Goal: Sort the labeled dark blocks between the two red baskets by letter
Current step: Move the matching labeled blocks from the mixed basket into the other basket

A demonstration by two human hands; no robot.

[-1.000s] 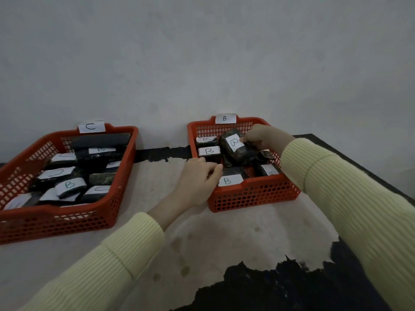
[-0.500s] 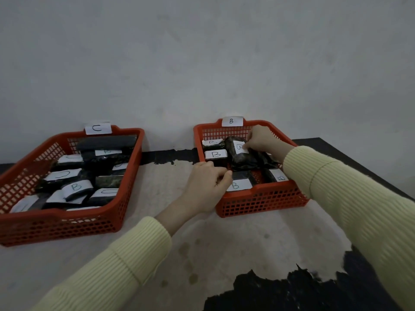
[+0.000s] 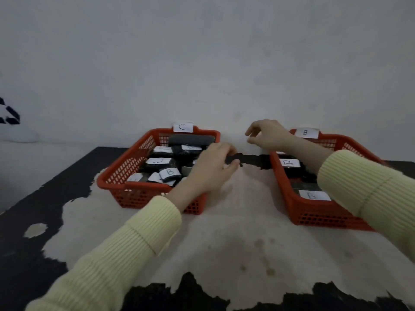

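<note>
Two red baskets stand against the wall. The left basket (image 3: pixel 112 176) carries a C tag (image 3: pixel 183 127) and holds several dark blocks, among them one labelled B (image 3: pixel 170 173) near its front. The right basket (image 3: pixel 289 198) carries a B tag (image 3: pixel 305 132) and shows blocks labelled B (image 3: pixel 289 163). My left hand (image 3: pixel 213 169) hovers loosely curled over the right rim of the C basket, with nothing seen in it. My right hand (image 3: pixel 267 135) is raised between the baskets, fingers apart and empty. My right sleeve hides part of the B basket.
The worn tabletop (image 3: pixel 235 232) is pale in the middle and dark at its edges. A grey wall rises right behind the baskets. A black-and-white patterned object (image 3: pixel 9 113) sits at the far left edge, beyond the table's left corner.
The view has swung left. My right hand let go of the B block in the B basket and rose out of it. My left hand moved from the B basket's rim to the C basket.
</note>
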